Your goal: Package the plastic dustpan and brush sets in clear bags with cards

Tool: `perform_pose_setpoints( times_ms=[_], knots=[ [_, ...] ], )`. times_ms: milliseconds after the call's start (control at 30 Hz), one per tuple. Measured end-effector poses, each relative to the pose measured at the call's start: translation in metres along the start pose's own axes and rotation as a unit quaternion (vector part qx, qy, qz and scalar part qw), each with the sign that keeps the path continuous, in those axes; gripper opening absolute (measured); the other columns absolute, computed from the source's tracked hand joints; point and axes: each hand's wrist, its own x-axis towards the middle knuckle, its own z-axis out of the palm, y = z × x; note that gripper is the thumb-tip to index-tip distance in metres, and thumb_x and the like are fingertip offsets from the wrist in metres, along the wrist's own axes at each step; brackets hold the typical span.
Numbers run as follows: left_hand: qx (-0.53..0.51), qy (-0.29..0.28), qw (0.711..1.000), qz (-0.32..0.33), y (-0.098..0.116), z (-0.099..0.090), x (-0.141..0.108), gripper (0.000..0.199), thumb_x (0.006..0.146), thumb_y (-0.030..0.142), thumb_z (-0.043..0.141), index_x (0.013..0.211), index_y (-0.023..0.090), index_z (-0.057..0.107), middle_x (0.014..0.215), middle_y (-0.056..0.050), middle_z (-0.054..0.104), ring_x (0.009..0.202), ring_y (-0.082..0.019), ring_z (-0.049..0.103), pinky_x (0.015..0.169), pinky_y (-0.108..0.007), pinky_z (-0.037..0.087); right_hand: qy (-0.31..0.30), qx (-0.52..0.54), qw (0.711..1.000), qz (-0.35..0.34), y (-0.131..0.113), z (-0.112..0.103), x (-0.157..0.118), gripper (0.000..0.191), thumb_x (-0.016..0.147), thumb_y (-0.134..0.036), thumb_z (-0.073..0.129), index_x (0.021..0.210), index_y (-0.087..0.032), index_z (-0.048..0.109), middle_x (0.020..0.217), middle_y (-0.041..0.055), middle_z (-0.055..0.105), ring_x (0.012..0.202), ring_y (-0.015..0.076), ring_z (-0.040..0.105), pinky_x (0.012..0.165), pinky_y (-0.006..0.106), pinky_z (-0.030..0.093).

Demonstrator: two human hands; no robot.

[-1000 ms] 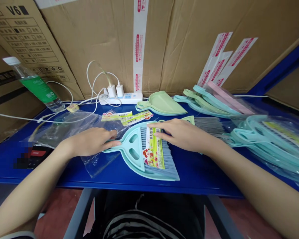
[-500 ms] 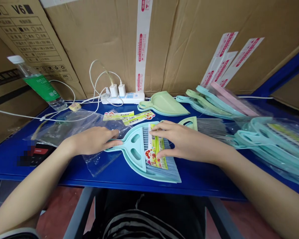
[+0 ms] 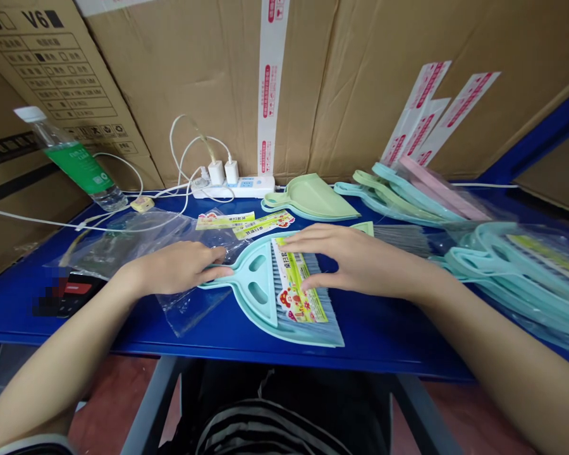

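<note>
My left hand [image 3: 184,268] is closed round the handle of a light blue brush [image 3: 258,278], which lies on a light blue dustpan [image 3: 260,330] near the front edge. Across the grey bristles lies a yellow-green label card [image 3: 299,284] with a cartoon figure at its lower end. Over the card's upper part is my right hand [image 3: 334,259], fingers spread, thumb apart, gripping nothing. Whether its fingertips touch the card is hard to tell. Clear plastic wrapping [image 3: 189,309] lies under and beside my left hand.
Two more label cards [image 3: 265,223] and a green dustpan [image 3: 315,197] lie behind. Wrapped sets [image 3: 502,265] are piled at right, with a green-handled brush [image 3: 401,240] nearer. At left are a bottle [image 3: 78,164], a black device [image 3: 78,294], cables and a power strip [image 3: 260,185].
The label card on the bristles has turned slightly, its upper end shifting left and its lower end right. My right hand has moved a little and opened. My left hand has stayed still.
</note>
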Motion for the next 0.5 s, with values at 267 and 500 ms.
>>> perform_pose_setpoints(
  times_ms=[267,500],
  knots=[
    [-0.001,-0.011,1.0,-0.003,0.0,0.0,0.0,0.045,0.1,0.055,0.028,0.093,0.02,0.056,0.072,-0.004,0.065,0.069,-0.022,0.063,0.062,-0.029,0.04,0.043,-0.076,0.996,0.023,0.008,-0.008,-0.002,0.039,0.085,-0.039,0.072,0.119,-0.021,0.072,0.119,0.0072,0.073,0.112,0.0272,0.065,0.095,0.042,0.051],
    [-0.023,-0.011,1.0,0.003,-0.002,0.002,0.0,0.045,0.1,0.055,0.028,0.089,0.021,0.055,0.071,-0.003,0.064,0.066,-0.02,0.061,0.061,-0.029,0.038,0.019,-0.203,0.969,0.139,0.017,-0.012,-0.004,0.036,0.085,-0.023,0.068,0.12,-0.014,0.071,0.114,0.0145,0.073,0.103,0.032,0.068,0.087,0.045,0.056]
  ],
)
